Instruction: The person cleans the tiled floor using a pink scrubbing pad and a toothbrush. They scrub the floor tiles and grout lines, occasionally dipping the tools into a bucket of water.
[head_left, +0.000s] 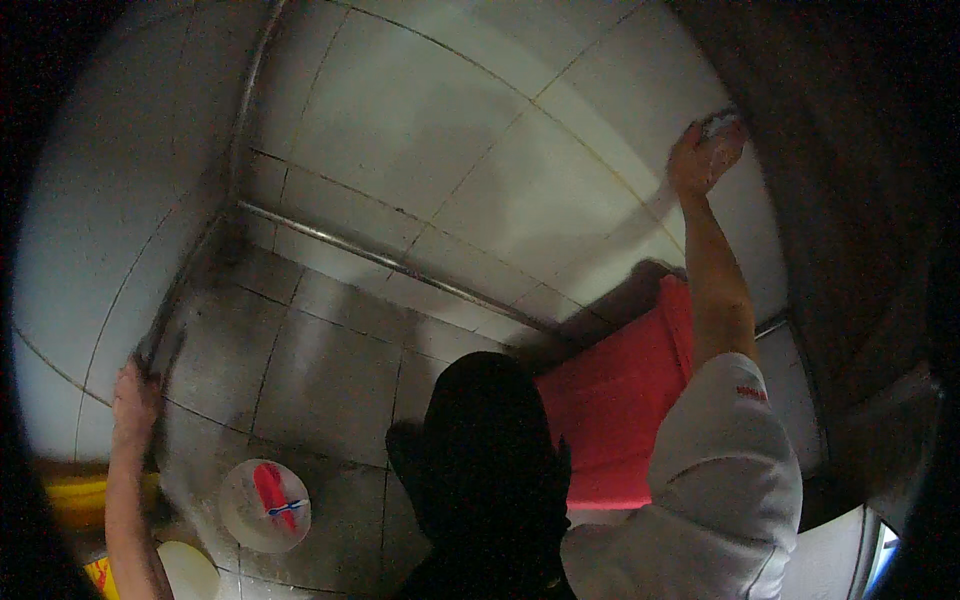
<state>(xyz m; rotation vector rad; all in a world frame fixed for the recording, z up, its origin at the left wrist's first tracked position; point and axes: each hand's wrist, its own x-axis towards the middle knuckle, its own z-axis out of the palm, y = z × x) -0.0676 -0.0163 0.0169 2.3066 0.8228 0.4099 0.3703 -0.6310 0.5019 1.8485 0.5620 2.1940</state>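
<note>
My right hand (708, 155) is raised high at the right, against the pale tiled wall (480, 165). Its fingers are curled around a small whitish object (721, 124), too blurred to name. Low at the left, my left hand (136, 394) is by the dark lower edge of the left wall (82, 285). Its fingers are hard to make out, and whether it grips anything does not show. Right of my left forearm, a round whitish container (244, 529) stands on grey floor tiles (330, 390). It holds a red object (268, 484) and a slim blue-and-white item (288, 508).
A large red object (615, 397) is beside my right arm. A metal strip (390, 262) runs along the wall above the floor. Yellow items (75, 491) and a pale rounded object (187, 570) lie at lower left. A black shape (487, 442) blocks the lower middle.
</note>
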